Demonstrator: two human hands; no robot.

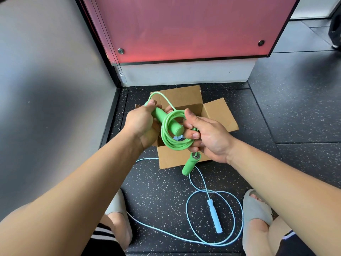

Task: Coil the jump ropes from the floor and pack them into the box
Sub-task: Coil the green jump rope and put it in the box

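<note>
Head view, nearest first: the blue jump rope [215,216] lies slack and uncoiled on the floor [162,196], untouched. Above it, my right hand [208,137] has its fingers curled round the gathered loops of the green jump rope [173,141]. My left hand [140,124] grips one green handle [167,121], poked through the coil. The second handle [190,164] hangs free. The open box [219,115] sits beneath and just beyond. Assessment: green rope nearly coiled, not packed; blue rope wholly outstanding.
</note>
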